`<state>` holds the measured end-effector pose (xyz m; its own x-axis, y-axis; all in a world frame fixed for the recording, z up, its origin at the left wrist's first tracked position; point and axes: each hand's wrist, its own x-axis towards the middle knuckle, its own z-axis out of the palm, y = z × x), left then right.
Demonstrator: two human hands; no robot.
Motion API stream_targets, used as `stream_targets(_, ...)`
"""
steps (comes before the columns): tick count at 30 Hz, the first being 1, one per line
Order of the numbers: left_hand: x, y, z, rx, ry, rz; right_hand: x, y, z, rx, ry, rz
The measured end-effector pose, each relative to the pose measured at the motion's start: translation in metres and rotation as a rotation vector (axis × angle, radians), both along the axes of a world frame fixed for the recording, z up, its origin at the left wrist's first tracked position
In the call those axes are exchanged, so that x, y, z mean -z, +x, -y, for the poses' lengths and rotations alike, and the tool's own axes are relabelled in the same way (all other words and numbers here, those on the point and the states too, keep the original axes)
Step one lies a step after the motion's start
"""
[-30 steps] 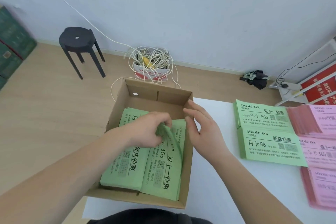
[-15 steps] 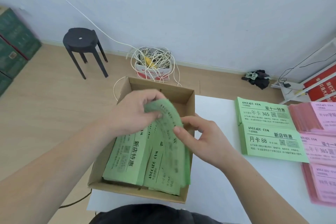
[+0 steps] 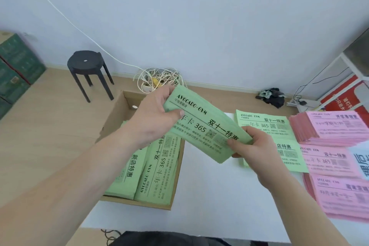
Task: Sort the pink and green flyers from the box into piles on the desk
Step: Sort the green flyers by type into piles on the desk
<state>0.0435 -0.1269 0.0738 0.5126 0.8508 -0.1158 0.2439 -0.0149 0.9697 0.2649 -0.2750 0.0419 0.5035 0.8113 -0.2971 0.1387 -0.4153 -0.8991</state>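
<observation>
A stack of green flyers (image 3: 201, 126) hangs in the air above the box's right edge, held at both ends. My left hand (image 3: 157, 116) grips its upper left end, thumb on top. My right hand (image 3: 251, 144) pinches its lower right end. Below lies the open cardboard box (image 3: 113, 118) on the desk's left corner, with two rows of green flyers (image 3: 157, 171) still inside. On the white desk (image 3: 209, 195) to the right lie two green piles (image 3: 263, 124), and further right several pink piles (image 3: 335, 126).
A black stool (image 3: 87, 66) stands on the wooden floor behind the box, beside a tangle of white cord (image 3: 159, 80). Green crates (image 3: 16, 66) are stacked at far left. A white shelf with red signs (image 3: 345, 94) stands at the right.
Both hands have lifted a stack of green flyers out of the box and turned it flat, face up, carrying it rightwards towards the desk piles.
</observation>
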Motion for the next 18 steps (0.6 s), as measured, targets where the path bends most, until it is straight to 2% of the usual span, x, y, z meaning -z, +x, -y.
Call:
stream_targets(4, 0.026, 0.041, 0.050, 0.023, -0.092, -0.089, 0.016, 0.037, 0.047, 0.193, 0.017, -0.036)
stream_targets(9, 0.078, 0.071, 0.110, 0.040, -0.083, -0.141, 0.038, 0.066, 0.107, 0.186, 0.000, 0.220)
stream_targets(12, 0.104, 0.082, 0.144, 0.016, -0.079, -0.117, 0.057, 0.079, 0.141, 0.164, 0.063, 0.299)
stream_targets(15, 0.131, 0.083, 0.172, -0.004, -0.085, -0.155, 0.087, 0.083, 0.168, 0.185, 0.071, 0.281)
stream_targets(18, 0.153, 0.081, 0.190, -0.044, -0.116, -0.169, 0.110, 0.076, 0.185, 0.228, 0.049, 0.110)
